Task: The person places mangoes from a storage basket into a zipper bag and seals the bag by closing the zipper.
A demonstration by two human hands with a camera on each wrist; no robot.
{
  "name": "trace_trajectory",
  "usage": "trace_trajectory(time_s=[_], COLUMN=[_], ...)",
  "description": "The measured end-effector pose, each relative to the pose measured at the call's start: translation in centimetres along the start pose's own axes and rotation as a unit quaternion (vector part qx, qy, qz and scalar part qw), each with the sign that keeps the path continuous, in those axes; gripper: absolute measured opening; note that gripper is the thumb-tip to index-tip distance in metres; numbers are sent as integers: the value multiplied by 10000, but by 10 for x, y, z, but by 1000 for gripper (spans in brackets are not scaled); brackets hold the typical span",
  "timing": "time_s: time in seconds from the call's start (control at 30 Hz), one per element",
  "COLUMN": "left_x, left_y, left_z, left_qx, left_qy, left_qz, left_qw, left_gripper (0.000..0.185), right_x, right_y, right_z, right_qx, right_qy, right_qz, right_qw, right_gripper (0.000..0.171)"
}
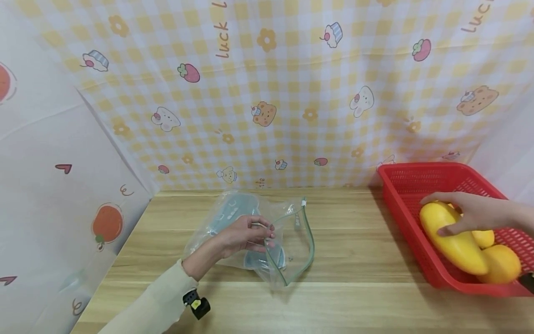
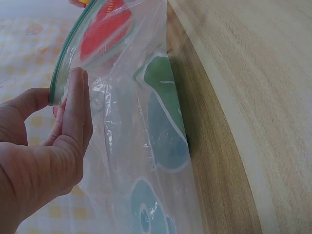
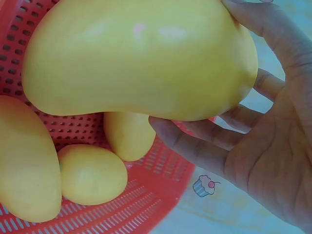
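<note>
- Head view: my left hand (image 1: 246, 236) pinches the clear zip bag (image 1: 267, 241) open on the table (image 1: 359, 260); my right hand (image 1: 471, 213) grips a yellow mango (image 1: 452, 241) in the red basket (image 1: 417, 185).
- Left wrist: fingers (image 2: 75, 112) pinch the bag's green rim.
- Right wrist: fingers curl under the mango, above three others.

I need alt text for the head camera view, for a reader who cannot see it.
The right hand grips a large yellow mango in a red basket, while the left hand pinches the rim of an open clear zip bag on a wooden table.
</note>
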State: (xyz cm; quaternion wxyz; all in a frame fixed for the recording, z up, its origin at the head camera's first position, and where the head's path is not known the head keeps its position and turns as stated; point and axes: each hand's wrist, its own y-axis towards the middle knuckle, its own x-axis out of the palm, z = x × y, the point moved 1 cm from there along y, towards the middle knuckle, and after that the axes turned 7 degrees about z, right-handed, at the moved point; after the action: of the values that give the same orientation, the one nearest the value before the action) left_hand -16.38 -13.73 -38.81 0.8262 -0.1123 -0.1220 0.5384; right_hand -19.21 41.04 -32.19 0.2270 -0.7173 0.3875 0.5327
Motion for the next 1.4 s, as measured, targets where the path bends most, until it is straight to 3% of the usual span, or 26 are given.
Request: trace_trajectory(time_s=[0.13, 0.3, 0.47, 0.73, 0.97, 1.4], left_x=[-1, -2, -2, -4, -3, -3], left_y=[0, 0, -1, -2, -2, -1], left_z=[0, 0, 1, 1, -1, -1], left_qx=[16, 16, 22, -4, 20, 22], left_qy=[19, -3, 1, -5, -1, -2], left_qz=[-28, -15, 13, 0, 5, 16], left_qw=[10000, 10000, 10000, 10000, 10000, 10000], left_gripper=[25, 26, 26, 25, 25, 27], right_x=[-1, -5, -8, -11, -20, -35], right_y=[-1, -3, -2, -1, -5, 7], right_z=[0, -3, -6, -5, -9, -19], right_qx=[-134, -1, 26, -312, 282, 262], right_qy=[-170, -214, -145, 197, 203, 534], right_qz=[245, 415, 614, 874, 910, 1052], right_qw=[9995, 9989, 9980, 9955, 9952, 9927], right_gripper=[62, 65, 65, 69, 72, 74])
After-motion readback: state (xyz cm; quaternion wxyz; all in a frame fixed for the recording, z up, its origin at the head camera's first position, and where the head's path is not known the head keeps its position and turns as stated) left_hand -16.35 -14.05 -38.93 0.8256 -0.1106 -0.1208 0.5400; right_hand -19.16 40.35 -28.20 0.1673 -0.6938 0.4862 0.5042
